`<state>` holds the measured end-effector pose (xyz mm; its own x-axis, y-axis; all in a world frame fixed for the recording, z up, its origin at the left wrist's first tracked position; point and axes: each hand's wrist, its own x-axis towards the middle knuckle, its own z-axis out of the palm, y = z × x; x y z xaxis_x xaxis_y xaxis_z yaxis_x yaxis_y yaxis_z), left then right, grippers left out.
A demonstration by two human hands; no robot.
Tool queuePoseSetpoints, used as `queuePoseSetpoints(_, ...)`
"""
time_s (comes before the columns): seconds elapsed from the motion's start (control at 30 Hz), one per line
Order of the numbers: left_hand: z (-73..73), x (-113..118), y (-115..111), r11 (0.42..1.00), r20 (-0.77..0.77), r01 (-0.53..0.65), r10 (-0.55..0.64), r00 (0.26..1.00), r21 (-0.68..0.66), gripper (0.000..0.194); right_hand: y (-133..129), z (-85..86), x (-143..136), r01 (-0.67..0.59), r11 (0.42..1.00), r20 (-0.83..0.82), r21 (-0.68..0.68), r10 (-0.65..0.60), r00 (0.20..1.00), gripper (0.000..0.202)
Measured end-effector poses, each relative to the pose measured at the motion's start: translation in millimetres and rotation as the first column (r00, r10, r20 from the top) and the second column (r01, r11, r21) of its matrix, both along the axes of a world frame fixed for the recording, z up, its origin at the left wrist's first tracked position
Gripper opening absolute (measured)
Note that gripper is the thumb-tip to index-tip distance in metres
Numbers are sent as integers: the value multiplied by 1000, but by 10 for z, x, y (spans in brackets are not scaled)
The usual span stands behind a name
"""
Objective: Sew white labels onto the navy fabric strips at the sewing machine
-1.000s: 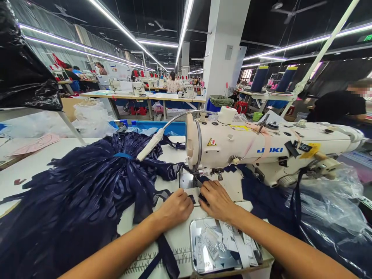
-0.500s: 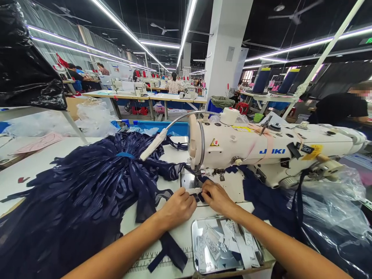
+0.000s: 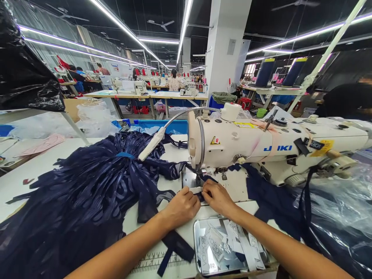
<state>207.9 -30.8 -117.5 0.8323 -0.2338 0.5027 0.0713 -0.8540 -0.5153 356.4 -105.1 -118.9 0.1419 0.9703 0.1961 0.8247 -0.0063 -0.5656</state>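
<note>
Since the earlier frame, the left hand (image 3: 180,208) has edged closer to the right hand (image 3: 218,198). Both sets of fingers are pinched closed on navy cloth (image 3: 201,197), though the left grip is mostly hidden. It lies just at the near side of the machine (image 3: 229,141). Likely light, limp and slightly slippery, it is best held flat by its edges.

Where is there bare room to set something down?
White tabletop shows between pink piece and navy bundle, with a smaller patch between bundle and left forearm. Crowded: left hand, right hand and tray in front of the sewing machine.
</note>
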Motion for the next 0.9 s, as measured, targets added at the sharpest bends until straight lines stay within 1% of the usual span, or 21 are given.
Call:
queuePoseSetpoints(0.07, 3, 0, -9, 1000, -9, -9, 9, 1000, 6, 24, -10, 11, -9, -7, 1000, 32, 12, 6, 999, 18)
queuePoseSetpoints(0.13, 6, 2, -18, 1000, -19, -10, 10, 1000, 7, 24, -22, 23, -9, -14, 1000, 29, 20, 13, 999, 16)
queuePoseSetpoints(0.27, 5, 8, -21, 1000, -42, -9, 8, 999, -7, 24, -67, 19, 30, -58, 998, -79, 29, 60, 995, 16)
queuePoseSetpoints(0.33, -2, 18, -13, 1000, -49, -10, 9, 999, -9, 24, -107, 8, 44, -81, 996, -85, 42, 84, 993, 16)
queuePoseSetpoints(0.4, -11, 33, -3, 1000, -59, -8, 8, 998, -14, 22, -154, 2, 25, -102, 993, -7, 60, 102, 995, 18)
queuePoseSetpoints(0.47, -11, 45, 6, 1000, -75, -9, 7, 997, -28, 21, -199, 2, -32, -122, 990, 162, 72, 109, 981, 19)
queuePoseSetpoints(0.5, -4, 43, 9, 999, -86, -15, 11, 996, -43, 20, -219, 3, -70, -130, 989, 267, 75, 106, 958, 19)
queuePoseSetpoints(0.57, 32, 10, 14, 996, -112, -40, 31, 993, -83, 20, -250, 2, -138, -140, 988, 460, 71, 92, 883, 20)
queuePoseSetpoints(0.63, 92, -70, 19, 985, -141, -82, 61, 988, -149, 18, -267, 1, -164, -162, 985, 581, 54, 101, 808, 20)
queuePoseSetpoints(0.7, 154, -178, 28, 965, -171, -107, 66, 983, -241, 13, -267, 7, -127, -228, 973, 637, 23, 161, 753, 21)
queuePoseSetpoints(0.77, 190, -270, 39, 939, -179, -89, 29, 983, -333, 11, -244, 24, -36, -328, 945, 669, -8, 249, 700, 24)
queuePoseSetpoints(0.83, 186, -303, 48, 916, -168, -48, -22, 986, -399, 12, -201, 43, 77, -412, 911, 691, -34, 319, 649, 26)
queuePoseSetpoints(0.9, 153, -261, 47, 894, -167, -36, -44, 985, -447, 14, -143, 52, 179, -442, 896, 701, -42, 342, 626, 27)
